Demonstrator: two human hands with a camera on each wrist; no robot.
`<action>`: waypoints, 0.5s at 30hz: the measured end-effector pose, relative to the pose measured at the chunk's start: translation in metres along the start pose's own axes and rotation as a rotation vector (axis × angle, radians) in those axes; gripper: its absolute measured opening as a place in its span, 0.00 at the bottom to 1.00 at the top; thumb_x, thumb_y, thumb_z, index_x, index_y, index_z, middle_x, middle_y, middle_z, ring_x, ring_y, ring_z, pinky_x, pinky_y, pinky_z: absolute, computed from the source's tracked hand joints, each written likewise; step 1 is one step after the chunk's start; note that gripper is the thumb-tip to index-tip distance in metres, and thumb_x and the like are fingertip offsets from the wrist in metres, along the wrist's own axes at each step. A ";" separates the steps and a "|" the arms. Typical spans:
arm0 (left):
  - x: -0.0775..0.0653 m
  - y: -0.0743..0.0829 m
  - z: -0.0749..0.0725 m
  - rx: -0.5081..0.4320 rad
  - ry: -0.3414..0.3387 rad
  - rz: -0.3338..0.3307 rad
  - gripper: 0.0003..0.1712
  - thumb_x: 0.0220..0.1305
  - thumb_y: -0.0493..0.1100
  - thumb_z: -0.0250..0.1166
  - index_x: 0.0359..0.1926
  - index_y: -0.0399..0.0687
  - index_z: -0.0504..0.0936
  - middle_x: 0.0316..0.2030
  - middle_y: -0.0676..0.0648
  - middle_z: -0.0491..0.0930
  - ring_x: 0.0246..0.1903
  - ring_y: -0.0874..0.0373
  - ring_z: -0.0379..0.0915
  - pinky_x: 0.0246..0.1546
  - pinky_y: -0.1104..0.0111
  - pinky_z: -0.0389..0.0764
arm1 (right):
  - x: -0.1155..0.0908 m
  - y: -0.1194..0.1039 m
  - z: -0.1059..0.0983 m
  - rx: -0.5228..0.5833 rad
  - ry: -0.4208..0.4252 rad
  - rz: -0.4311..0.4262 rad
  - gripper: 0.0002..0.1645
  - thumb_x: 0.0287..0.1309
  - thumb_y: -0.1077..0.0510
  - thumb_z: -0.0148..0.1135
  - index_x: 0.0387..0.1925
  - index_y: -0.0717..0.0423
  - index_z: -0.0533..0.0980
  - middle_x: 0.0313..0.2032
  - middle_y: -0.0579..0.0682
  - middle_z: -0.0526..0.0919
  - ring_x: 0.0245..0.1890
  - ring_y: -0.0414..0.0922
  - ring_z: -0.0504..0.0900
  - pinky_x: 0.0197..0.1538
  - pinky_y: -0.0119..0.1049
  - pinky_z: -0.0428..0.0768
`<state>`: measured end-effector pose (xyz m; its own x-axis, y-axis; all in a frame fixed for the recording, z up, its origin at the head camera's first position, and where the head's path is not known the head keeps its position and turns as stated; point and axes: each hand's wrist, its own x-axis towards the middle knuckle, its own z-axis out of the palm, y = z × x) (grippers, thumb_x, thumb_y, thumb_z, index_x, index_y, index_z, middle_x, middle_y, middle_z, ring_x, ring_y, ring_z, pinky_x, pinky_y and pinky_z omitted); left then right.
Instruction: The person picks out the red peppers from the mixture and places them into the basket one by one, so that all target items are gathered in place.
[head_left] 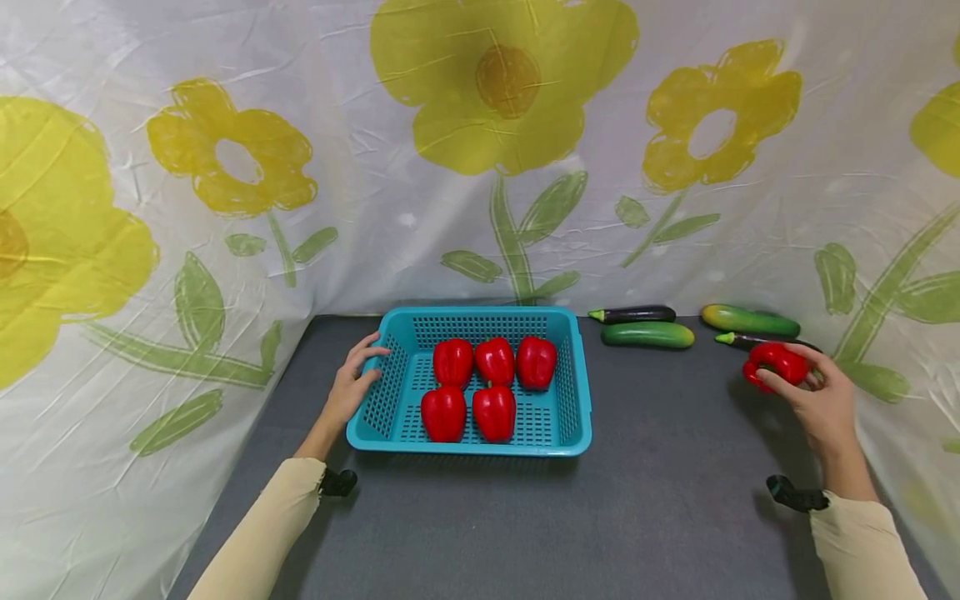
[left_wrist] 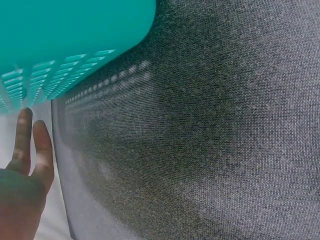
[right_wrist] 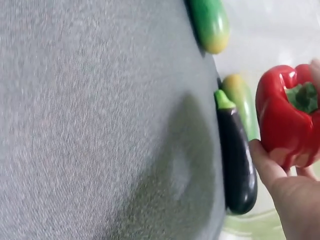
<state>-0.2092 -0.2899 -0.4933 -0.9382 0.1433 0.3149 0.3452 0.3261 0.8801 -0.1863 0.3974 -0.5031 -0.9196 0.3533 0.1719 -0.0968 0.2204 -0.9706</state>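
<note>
My right hand [head_left: 825, 408] holds a red bell pepper [head_left: 780, 365] above the far right of the table, thumb on one side and fingers on the other. In the right wrist view the pepper [right_wrist: 285, 115] shows its green stem end. At the left end of a blue perforated basket [head_left: 468, 449], my left hand [head_left: 348, 387] rests at the rim with fingers extended. Its fingers [left_wrist: 44, 145] come close to the basket's wall in the left wrist view. Inside the basket sit several red bell peppers [head_left: 495, 414], three behind and two in front.
Right of the basket, an eggplant [head_left: 637, 314] lies behind a green zucchini [head_left: 648, 335]. Farther right, a yellow-green zucchini [head_left: 750, 320] and another eggplant [right_wrist: 237, 160] lie near the pepper in hand. A flowered sheet [head_left: 405, 233] hangs along the dark table's [head_left: 480, 533] back and sides.
</note>
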 end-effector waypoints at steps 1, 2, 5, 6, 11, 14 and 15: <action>0.000 0.000 0.000 0.003 0.001 0.000 0.19 0.68 0.22 0.51 0.58 0.20 0.73 0.73 0.28 0.54 0.72 0.29 0.45 0.58 0.36 0.56 | -0.001 -0.002 0.002 0.008 -0.033 -0.015 0.37 0.51 0.72 0.75 0.64 0.56 0.77 0.49 0.40 0.77 0.41 0.35 0.79 0.36 0.20 0.76; 0.000 -0.001 0.000 0.006 0.001 -0.001 0.19 0.68 0.22 0.51 0.59 0.20 0.74 0.73 0.28 0.54 0.72 0.29 0.45 0.58 0.37 0.56 | -0.002 -0.005 0.004 0.011 -0.062 -0.030 0.39 0.50 0.73 0.75 0.65 0.56 0.76 0.49 0.41 0.77 0.42 0.35 0.78 0.36 0.20 0.75; 0.001 -0.002 0.000 0.011 0.003 0.000 0.19 0.68 0.23 0.51 0.59 0.21 0.74 0.73 0.29 0.54 0.72 0.29 0.45 0.58 0.37 0.56 | -0.004 -0.007 0.009 -0.024 -0.117 -0.073 0.44 0.48 0.75 0.75 0.68 0.55 0.72 0.49 0.41 0.77 0.43 0.36 0.78 0.36 0.21 0.75; 0.001 -0.002 0.000 0.014 0.004 0.002 0.19 0.68 0.22 0.51 0.59 0.21 0.74 0.73 0.29 0.54 0.72 0.29 0.45 0.58 0.36 0.56 | -0.004 -0.006 0.011 -0.064 -0.124 -0.089 0.45 0.49 0.74 0.75 0.69 0.54 0.71 0.49 0.40 0.77 0.44 0.35 0.78 0.36 0.21 0.74; 0.000 -0.002 0.000 0.007 0.003 0.003 0.19 0.68 0.22 0.51 0.58 0.20 0.74 0.73 0.29 0.54 0.72 0.29 0.44 0.58 0.36 0.55 | -0.001 0.006 0.019 -0.158 -0.132 -0.137 0.51 0.48 0.74 0.76 0.72 0.52 0.66 0.51 0.39 0.75 0.46 0.36 0.76 0.41 0.22 0.73; 0.000 -0.002 0.000 0.007 0.005 -0.002 0.19 0.68 0.22 0.51 0.58 0.20 0.74 0.73 0.29 0.54 0.72 0.30 0.45 0.59 0.36 0.56 | 0.000 0.010 0.025 -0.180 -0.135 -0.162 0.51 0.48 0.73 0.76 0.73 0.52 0.66 0.52 0.39 0.75 0.47 0.36 0.76 0.44 0.22 0.72; 0.000 -0.002 0.000 0.007 0.005 -0.004 0.19 0.68 0.22 0.51 0.58 0.20 0.74 0.73 0.29 0.54 0.72 0.30 0.45 0.59 0.37 0.56 | 0.000 0.009 0.027 -0.184 -0.140 -0.169 0.51 0.49 0.73 0.77 0.73 0.52 0.66 0.52 0.40 0.75 0.47 0.36 0.76 0.44 0.21 0.72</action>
<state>-0.2099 -0.2907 -0.4950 -0.9397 0.1370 0.3132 0.3415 0.3331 0.8789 -0.1975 0.3747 -0.5164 -0.9412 0.1713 0.2914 -0.1942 0.4314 -0.8810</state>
